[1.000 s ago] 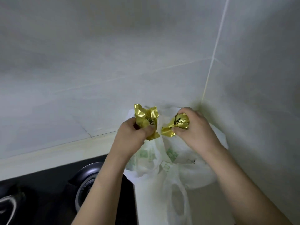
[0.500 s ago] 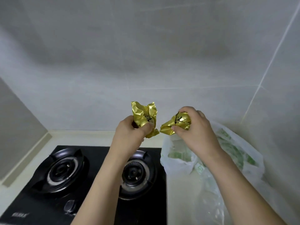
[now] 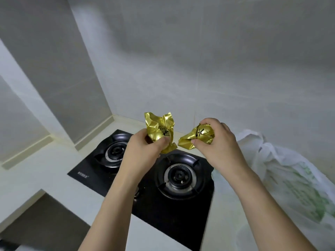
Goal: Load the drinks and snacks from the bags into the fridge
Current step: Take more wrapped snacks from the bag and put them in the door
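The pale countertop [image 3: 45,180] fills the lower left of the frame and runs under a black two-burner gas hob [image 3: 145,178] at the centre, with tiled walls rising behind. At the right edge a white plastic bag [image 3: 290,178] with green print slumps on the counter, its mouth loose and its contents not readable through the film. No fridge is in view. Above the hob, at mid-frame, the left hand [image 3: 145,151] is closed around a gold foil snack packet [image 3: 159,129] whose crumpled top sticks up past the fingers, and the right hand [image 3: 217,142] is closed on a second gold foil packet [image 3: 197,137], its pinched end pointing toward the first; the two packets sit just apart, not touching. The step in hand looks like carrying these two snacks from the bag to the fridge. To do it well, keep each grip firm on the packet's body but not crushing, since the thin foil creases and slips easily. Before reaching the fridge, moving both packets into one hand would free the other for the door.
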Demonstrator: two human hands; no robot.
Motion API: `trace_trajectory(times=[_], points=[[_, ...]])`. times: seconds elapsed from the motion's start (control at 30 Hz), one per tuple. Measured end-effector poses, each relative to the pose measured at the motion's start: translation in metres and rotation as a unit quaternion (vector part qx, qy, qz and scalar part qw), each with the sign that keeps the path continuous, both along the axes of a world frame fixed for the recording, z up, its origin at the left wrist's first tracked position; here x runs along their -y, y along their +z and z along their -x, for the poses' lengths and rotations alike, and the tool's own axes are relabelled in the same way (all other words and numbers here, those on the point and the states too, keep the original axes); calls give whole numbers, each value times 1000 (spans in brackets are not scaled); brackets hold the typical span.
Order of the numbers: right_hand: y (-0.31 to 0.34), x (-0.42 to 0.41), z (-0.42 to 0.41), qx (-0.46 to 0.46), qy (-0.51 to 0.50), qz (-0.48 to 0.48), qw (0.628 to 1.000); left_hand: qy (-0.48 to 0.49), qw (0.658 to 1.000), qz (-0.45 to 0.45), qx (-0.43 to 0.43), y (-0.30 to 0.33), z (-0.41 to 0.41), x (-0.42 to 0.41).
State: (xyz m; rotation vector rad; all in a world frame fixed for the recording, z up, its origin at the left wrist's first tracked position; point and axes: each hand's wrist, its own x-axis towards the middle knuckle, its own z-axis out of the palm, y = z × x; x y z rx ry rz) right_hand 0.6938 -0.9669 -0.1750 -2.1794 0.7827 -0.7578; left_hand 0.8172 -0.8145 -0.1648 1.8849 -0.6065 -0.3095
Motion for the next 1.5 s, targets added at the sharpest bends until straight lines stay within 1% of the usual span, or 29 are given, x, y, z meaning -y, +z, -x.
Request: trace_trajectory(times=[0.2,0.37,0.63,0.97,1.07,1.33,1.5], points=[[6,-40,-36,0,125,8,992,103,995,10,13,6,2,-59],[16,-82,-64,10,204,14,979,188,982,24,25,13,0,-113],[20,-161,-100,17,298,9,954,258,965,16,40,18,-6,-200],[29,-274,-138,19,388,32,921,352,934,52,25,14,-8,-316],[29,-307,-147,29,419,25,907,377,924,61,18,11,-5,-347],[27,-382,-174,22,511,17,859,456,888,60,13,2,4,-412],[32,-434,-195,19,579,34,815,538,841,56,15,5,17,-451]])
